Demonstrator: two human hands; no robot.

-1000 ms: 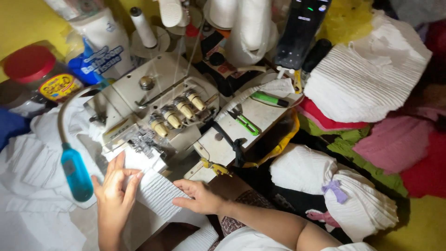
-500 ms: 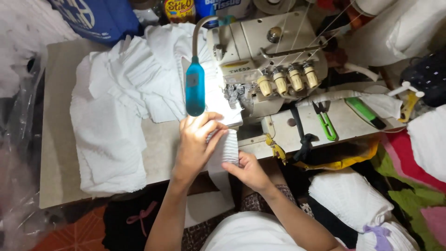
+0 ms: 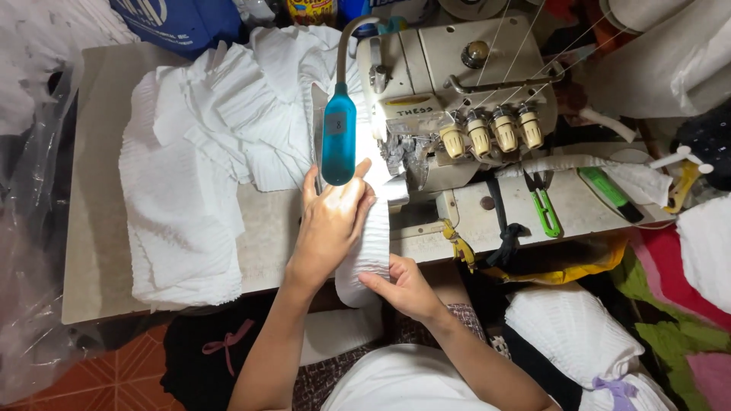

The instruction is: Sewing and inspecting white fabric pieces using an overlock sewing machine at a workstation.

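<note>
White pleated strip (image 3: 368, 255) hangs over the table's front edge (image 3: 259, 281) before the sewing machine (image 3: 457, 99); your left hand (image 3: 331, 224) presses it flat, fingers together, your right hand (image 3: 407, 288) pinches its lower edge. Bare tabletop lies left, beyond the fabric pile (image 3: 190, 175).

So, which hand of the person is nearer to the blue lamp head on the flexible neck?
Left. The left hand lies flat on the white ribbed strip, its fingertips just under the blue lamp head. The right hand pinches the strip lower, at the table edge.
</note>
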